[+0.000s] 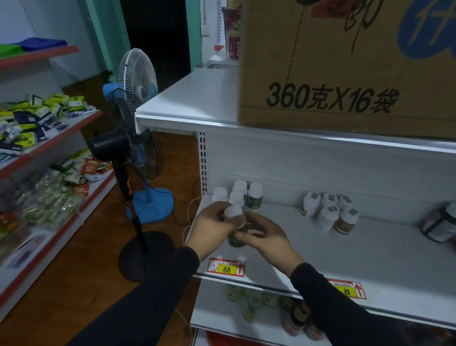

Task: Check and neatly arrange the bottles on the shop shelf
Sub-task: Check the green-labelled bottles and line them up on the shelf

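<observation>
Both the left hand (pixel 211 228) and right hand (pixel 264 238) gripped one white-capped bottle (pixel 234 226) above the shelf (pixel 374 257) front, apparently under inspection; next, it likely needed setting upright beside the rear cluster (pixel 240 195).

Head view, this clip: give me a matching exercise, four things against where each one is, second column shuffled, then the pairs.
Things:
1. cardboard box
2. held bottle
3. yellow 168 price tag
4. blue-based fan

Places:
A. on the floor, left of the white shelf unit
B. on the front edge of the shelf, under the left hand
C. on top of the shelf unit
D. between the left hand and the right hand

Pairs: 1-C, 2-D, 3-B, 4-A
</observation>
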### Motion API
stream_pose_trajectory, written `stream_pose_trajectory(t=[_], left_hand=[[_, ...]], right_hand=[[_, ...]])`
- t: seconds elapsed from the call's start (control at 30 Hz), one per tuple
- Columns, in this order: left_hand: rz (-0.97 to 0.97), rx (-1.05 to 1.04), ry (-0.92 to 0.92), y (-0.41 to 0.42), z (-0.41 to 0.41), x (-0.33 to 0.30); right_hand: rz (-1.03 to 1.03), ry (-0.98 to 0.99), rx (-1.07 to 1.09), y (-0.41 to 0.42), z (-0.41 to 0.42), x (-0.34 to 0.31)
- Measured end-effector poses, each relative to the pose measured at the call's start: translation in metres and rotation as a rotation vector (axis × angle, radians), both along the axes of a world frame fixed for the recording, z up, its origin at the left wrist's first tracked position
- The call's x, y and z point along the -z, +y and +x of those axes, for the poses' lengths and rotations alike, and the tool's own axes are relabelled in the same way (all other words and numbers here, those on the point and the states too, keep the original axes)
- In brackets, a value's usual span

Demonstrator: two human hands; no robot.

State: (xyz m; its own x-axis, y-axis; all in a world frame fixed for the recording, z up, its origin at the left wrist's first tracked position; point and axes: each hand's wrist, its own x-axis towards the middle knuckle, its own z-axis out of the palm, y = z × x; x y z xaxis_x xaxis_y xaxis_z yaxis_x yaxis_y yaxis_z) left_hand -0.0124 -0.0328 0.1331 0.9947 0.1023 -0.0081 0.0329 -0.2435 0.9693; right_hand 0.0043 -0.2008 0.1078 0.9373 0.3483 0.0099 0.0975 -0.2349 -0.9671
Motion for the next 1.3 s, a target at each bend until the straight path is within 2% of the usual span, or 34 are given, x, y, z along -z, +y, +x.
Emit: stream_pose_trajectory(t=[0.13, 0.27, 0.43, 0.77, 1.3], left_hand=[[0.043, -0.038, 0.015, 0.019, 0.022, -0.014], [0.112, -0.098, -0.014, 0.036, 0.051, -0.028], [0.098, -0.150, -0.090, 0.051, 0.089, -0.032], [0.194, -0.259, -0.115, 0.053, 0.151, -0.026], [0.485, -0.136, -0.095, 0.042, 0.174, 0.006]], right_hand=[[-0.307, 0.008, 0.164, -0.020, 0.012, 0.030], [-0.740, -0.065, 0.119, -0.034, 0.023, 0.070], [-1.037, -0.192, 0.119, -0.036, 0.019, 0.100], [-1.014, -0.275, 0.223, -0.034, 0.019, 0.118], [-0.980, -0.301, 0.287, -0.032, 0.016, 0.119]])
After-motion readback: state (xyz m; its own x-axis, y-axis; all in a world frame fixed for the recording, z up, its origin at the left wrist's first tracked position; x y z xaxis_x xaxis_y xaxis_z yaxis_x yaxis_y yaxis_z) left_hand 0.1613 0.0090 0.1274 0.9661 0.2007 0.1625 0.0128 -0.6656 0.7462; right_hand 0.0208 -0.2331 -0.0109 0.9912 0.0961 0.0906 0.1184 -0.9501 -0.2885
